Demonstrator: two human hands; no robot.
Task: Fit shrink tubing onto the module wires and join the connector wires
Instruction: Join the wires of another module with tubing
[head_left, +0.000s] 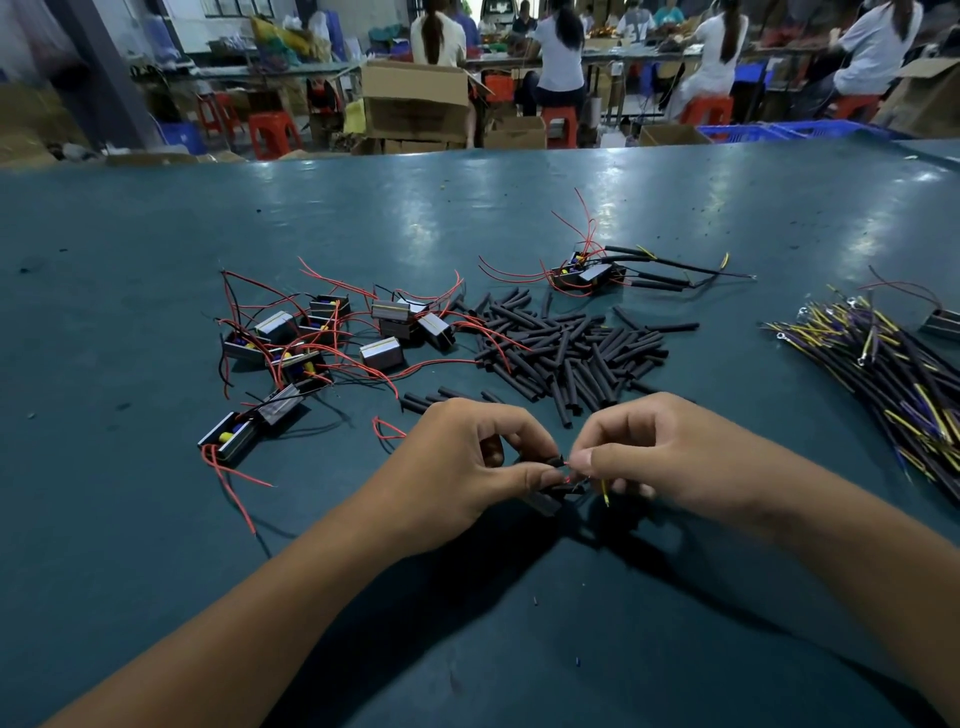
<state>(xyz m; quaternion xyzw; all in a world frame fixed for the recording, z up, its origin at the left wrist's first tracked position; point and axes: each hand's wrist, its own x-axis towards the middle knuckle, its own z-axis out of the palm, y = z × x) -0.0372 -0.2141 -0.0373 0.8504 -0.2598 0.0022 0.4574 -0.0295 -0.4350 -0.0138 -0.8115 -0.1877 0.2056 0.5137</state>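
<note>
Tubing work in hand, right at the near edge of the green table (156, 571). My left hand (457, 467) is closed in a pinch on a short black shrink sleeve (555, 461), thumb and forefinger at its end. My right hand (670, 457) is closed in a pinch on a thin red module wire (571, 477) just beside the sleeve mouth; a yellow-tipped connector wire (605, 493) hangs under the same fingers. The module (543, 501) itself sits dark and mostly hidden below both hands, so I can't tell whether it rests on the table or hangs.

Handling read: the wire is light and floppy and buckles if pushed from far back, so I'd grip it close to the tip. The sleeve is light, semi-stiff and slick; pinching it mid-body would flatten the bore, so the hold belongs at the end, and light. Bare strands, if any, are too small to see.

Stock: sleeve pile (566, 348) beyond the hands, loose modules with red leads (322, 343) far left, connector wire bundle (893, 374) on the right, one finished module with sleeved leads (592, 273) set apart further back.

My guess is threading is underway, with the joint not yet made.
</note>
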